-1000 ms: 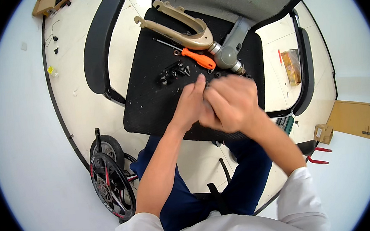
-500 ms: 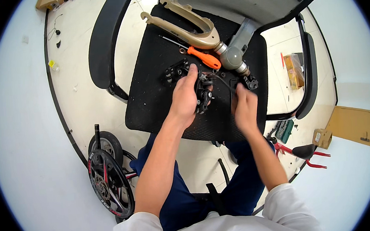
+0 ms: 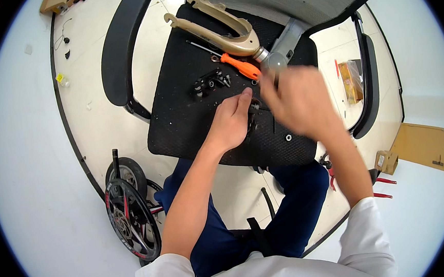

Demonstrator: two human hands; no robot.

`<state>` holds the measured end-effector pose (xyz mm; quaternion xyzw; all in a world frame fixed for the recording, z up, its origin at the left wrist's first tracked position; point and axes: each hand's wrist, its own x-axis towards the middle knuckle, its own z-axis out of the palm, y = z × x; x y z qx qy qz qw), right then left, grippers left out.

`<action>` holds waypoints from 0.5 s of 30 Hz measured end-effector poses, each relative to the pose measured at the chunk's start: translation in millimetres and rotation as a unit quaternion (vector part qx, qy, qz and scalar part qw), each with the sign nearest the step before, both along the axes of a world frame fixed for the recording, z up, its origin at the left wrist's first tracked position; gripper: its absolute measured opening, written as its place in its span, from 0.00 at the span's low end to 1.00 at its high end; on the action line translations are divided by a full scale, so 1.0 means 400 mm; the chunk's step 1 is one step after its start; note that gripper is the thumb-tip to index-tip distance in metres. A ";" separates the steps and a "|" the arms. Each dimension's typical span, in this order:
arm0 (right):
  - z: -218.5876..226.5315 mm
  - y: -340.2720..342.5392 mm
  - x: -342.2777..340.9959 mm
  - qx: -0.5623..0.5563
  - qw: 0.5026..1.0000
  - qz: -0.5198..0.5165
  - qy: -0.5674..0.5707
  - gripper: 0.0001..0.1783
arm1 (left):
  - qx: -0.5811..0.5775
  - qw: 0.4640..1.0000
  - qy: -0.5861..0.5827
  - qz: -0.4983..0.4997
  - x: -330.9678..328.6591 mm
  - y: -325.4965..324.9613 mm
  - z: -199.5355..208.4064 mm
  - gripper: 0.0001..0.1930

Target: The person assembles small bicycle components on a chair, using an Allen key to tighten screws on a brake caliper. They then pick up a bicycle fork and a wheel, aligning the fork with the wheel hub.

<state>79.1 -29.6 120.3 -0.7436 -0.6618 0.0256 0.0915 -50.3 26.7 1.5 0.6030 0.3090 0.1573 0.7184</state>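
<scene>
In the head view, the left hand [image 3: 228, 122] has its fingers wrapped round a black mechanical part [image 3: 253, 122], just above the chair seat [image 3: 180, 128], thumb along the top. The right hand [image 3: 304, 102] is beside it, blurred, fingers curled; whether they grip anything cannot be told. A tan fork [image 3: 228, 41] lies toward the backrest, with an orange-handled screwdriver [image 3: 242, 67] alongside and a cluster of small black parts [image 3: 211, 82] on the near side of that. A nut [image 3: 288, 138] sits alone below the right hand. The left armrest [image 3: 116, 58] flanks the seat; past the near edge, at lower left, stands a black wheel [image 3: 132, 219]. Most of the black part is covered by the left hand, and a thin dark rod [image 3: 264, 109] between the hands is hard to make out. The right hand hides the far end of the fork's tube.
</scene>
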 end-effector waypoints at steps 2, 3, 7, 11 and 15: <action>-0.001 0.049 0.096 0.009 0.990 -0.073 0.118 0.15 | -0.122 0.991 -0.058 -0.009 0.006 -0.003 0.015 0.28; -0.037 0.037 0.147 0.017 0.964 -0.100 0.244 0.16 | -0.193 0.977 -0.088 -0.004 0.010 -0.003 0.053 0.28; -0.163 -0.048 0.069 0.085 0.762 -0.314 0.560 0.16 | -0.321 0.933 -0.162 0.028 0.002 0.021 0.066 0.29; -0.209 -0.182 -0.075 0.073 0.662 -0.341 0.664 0.21 | -0.377 0.901 -0.185 0.112 -0.003 0.030 0.038 0.23; -0.151 -0.224 -0.160 0.001 0.706 -0.290 0.647 0.21 | -0.325 0.925 -0.172 0.094 -0.017 0.029 0.051 0.15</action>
